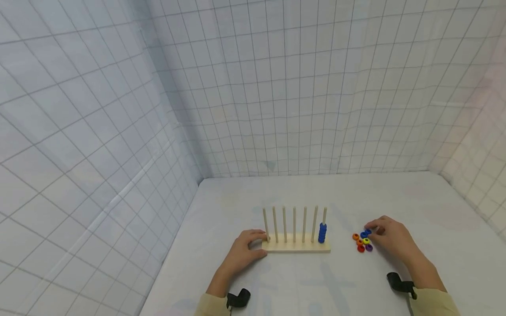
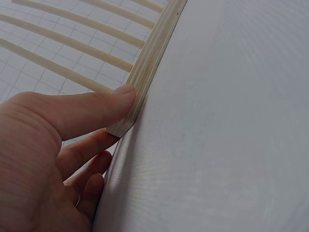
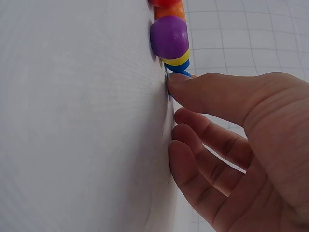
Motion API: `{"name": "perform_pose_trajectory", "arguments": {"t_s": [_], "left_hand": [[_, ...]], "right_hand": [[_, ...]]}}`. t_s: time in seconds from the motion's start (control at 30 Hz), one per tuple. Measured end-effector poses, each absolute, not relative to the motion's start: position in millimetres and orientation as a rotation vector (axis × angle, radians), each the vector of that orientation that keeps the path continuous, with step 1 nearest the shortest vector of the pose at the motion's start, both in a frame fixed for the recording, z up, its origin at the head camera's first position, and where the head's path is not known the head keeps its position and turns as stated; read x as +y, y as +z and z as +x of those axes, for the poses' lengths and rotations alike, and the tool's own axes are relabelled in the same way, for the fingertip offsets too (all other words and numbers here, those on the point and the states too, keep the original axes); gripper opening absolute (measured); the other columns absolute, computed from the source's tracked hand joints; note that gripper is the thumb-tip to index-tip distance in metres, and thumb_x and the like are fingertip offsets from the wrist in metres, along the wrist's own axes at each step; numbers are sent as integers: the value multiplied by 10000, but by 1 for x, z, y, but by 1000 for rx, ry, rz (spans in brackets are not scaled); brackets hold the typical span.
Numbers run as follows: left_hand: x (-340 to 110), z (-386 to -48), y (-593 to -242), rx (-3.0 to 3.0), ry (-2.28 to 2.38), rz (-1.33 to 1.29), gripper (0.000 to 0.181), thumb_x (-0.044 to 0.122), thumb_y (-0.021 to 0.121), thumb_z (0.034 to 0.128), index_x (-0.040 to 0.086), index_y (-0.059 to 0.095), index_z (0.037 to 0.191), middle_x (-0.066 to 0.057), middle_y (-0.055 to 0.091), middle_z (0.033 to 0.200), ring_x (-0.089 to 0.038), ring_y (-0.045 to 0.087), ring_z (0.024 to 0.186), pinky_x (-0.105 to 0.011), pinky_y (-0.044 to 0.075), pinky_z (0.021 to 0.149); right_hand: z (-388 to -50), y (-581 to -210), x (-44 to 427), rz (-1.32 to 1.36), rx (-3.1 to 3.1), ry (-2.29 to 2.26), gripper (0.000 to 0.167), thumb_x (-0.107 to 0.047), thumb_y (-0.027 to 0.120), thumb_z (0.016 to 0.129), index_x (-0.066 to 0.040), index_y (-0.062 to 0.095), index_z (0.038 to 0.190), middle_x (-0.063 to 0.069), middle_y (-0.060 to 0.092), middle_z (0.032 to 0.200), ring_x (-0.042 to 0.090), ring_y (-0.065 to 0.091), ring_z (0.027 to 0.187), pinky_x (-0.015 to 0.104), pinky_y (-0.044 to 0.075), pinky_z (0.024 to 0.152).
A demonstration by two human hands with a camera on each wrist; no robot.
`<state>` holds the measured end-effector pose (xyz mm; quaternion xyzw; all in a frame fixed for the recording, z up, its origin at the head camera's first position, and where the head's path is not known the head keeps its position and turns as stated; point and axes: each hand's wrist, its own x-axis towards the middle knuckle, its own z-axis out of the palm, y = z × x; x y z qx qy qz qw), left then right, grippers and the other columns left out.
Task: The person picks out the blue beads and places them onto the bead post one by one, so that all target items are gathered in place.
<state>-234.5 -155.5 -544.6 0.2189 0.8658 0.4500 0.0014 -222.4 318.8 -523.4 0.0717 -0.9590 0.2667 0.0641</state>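
Observation:
My left hand [image 1: 242,253] grips the left end of a wooden base [image 1: 296,251] with several upright pegs. In the left wrist view the thumb lies on the edge of this base and a finger reaches behind it. Blue beads [image 1: 322,233] are stacked on the rightmost peg; the other pegs are bare. Over on the right, my right hand [image 1: 395,239] pinches a blue bead [image 1: 368,231] between thumb and index finger, low at the table. In the right wrist view the thumb mostly covers that bead, and the remaining fingers are bent loosely.
Beside the right hand lie loose beads: another blue one [image 1: 363,235], a yellow one [image 1: 366,241], a purple one [image 1: 369,247], a red one [image 1: 361,248] and two orange ones [image 1: 356,236]. White gridded cloth walls [image 1: 276,109] enclose the white table [image 1: 300,289].

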Motion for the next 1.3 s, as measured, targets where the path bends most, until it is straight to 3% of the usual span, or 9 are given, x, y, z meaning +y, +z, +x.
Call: {"name": "perform_pose_trajectory", "arguments": {"t_s": [0.87,1.3], "left_hand": [[-154,-234,-542,2675,1418,672,396,257,836,824,187,732,1200,20,611,1324,-277,487,1301,-561,375,1080],[-155,-233,-542,2717,1401,695,396,263,837,825,199,731,1202,32,610,1321,-260,494,1294,-544,388,1075]], "right_hand": [[-221,-518,320,44,-2973,802,253,-146,772,884,-71,724,1121,63,695,932,292,617,864,521,514,764],[-220,-513,323,95,-2903,792,267,-133,756,895,-58,712,1147,124,726,1047,378,657,971,597,514,828]]}}
